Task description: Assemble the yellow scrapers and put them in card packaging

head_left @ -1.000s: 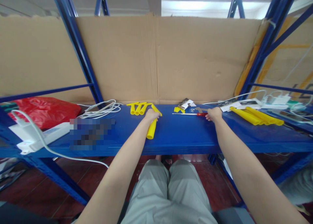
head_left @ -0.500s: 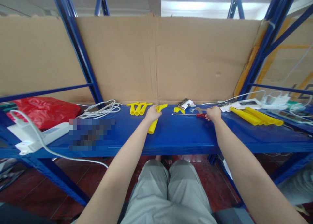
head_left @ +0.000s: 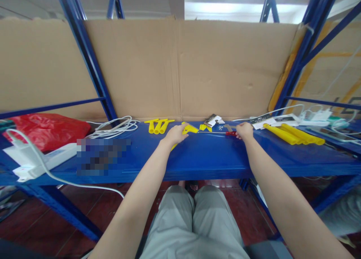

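My left hand (head_left: 177,134) is closed around a yellow T-shaped plastic tool (head_left: 191,128), whose broad head points right while my fingers hide most of its tube. In my right hand (head_left: 244,130) is a screwdriver (head_left: 231,133) with a red handle. Its long thin shaft lies level and reaches left, with the tip close to the yellow head; whether they touch I cannot tell. Behind the shaft are small yellow pieces (head_left: 208,128), tiny screws (head_left: 221,128) and a flat metal plate (head_left: 228,127).
Three similar yellow T-shaped tools (head_left: 161,127) stand in a row left of my hand. Several long yellow tubes (head_left: 293,134) lie at right. A black-and-white packet (head_left: 213,120), coiled white cable (head_left: 117,128), red bag (head_left: 53,129) and power strip (head_left: 63,153) share the blue shelf (head_left: 208,157).
The yellow tool has turned in my left hand: its head now faces the screwdriver tip and its tube is mostly covered. My right hand keeps nearly the same place with the screwdriver.
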Tool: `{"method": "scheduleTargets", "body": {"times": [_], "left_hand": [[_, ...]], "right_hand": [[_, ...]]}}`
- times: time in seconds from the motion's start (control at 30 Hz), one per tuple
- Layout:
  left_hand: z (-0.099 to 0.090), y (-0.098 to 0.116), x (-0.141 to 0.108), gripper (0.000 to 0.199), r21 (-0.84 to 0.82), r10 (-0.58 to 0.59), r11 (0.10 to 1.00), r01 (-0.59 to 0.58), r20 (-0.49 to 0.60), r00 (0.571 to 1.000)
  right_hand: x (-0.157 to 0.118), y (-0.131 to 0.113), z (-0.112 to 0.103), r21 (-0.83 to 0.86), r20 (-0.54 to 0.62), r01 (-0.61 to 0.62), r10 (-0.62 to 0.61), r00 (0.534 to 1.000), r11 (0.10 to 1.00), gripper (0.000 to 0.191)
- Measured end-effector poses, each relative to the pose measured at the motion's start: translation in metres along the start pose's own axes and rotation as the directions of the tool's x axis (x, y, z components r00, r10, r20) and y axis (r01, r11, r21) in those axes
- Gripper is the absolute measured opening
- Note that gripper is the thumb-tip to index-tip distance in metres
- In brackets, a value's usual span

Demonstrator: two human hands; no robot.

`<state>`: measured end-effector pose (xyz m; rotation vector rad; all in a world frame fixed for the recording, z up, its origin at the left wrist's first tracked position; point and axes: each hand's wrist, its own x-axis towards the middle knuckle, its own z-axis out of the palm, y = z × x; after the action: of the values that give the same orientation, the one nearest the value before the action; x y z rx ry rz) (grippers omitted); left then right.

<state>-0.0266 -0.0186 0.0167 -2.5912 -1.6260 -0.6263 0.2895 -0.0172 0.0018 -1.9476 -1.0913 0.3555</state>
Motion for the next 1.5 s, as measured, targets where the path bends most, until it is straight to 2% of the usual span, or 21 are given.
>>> {"method": "scheduleTargets", "body": {"times": [0.1,0.2,0.33,0.5,0.73,0.93,1.1,1.27,1.5], "left_hand": [[0.000,-0.001,-0.002,0.057,0.055,-0.006,0.998,0.005,0.019,1.000],[0.002,-0.001,-0.001,0.051,0.090,-0.026,0.996,0.022,0.041,0.999],[0.004,-0.003,0.001,0.044,0.113,-0.039,0.993,0.030,0.080,0.996],[0.004,-0.003,0.001,0.041,0.088,-0.070,0.994,0.063,0.079,0.994],[0.003,0.001,-0.001,0.040,0.173,-0.068,0.984,0.048,0.114,0.991],[0.006,0.002,-0.002,0.040,0.103,-0.087,0.992,0.078,0.089,0.992],[0.012,-0.001,0.000,0.042,0.079,-0.039,0.996,0.032,0.087,0.995],[0.015,-0.002,0.002,0.045,0.147,0.012,0.989,-0.029,0.120,0.993],[0.016,-0.003,0.004,0.046,0.155,0.031,0.987,-0.052,0.134,0.991]], "right_hand": [[0.001,0.000,0.001,-0.059,-0.046,-0.010,0.007,0.999,0.998,0.019],[-0.002,-0.002,0.000,-0.086,-0.041,0.001,-0.004,0.999,0.996,0.021],[-0.008,-0.006,-0.002,-0.096,-0.033,0.001,-0.004,0.999,0.995,0.021],[-0.012,-0.009,-0.003,-0.091,-0.032,-0.010,0.007,0.999,0.996,0.021],[-0.014,-0.011,-0.003,-0.096,-0.038,-0.010,0.006,0.999,0.995,0.021],[-0.016,-0.012,-0.001,-0.145,-0.031,0.053,-0.058,0.998,0.988,0.019],[-0.017,-0.013,0.002,-0.166,-0.036,0.106,-0.114,0.993,0.980,0.019],[-0.020,-0.015,0.002,-0.174,-0.023,0.133,-0.139,0.990,0.976,0.020],[-0.018,-0.014,0.004,-0.198,-0.012,0.159,-0.165,0.986,0.967,0.019]]}}
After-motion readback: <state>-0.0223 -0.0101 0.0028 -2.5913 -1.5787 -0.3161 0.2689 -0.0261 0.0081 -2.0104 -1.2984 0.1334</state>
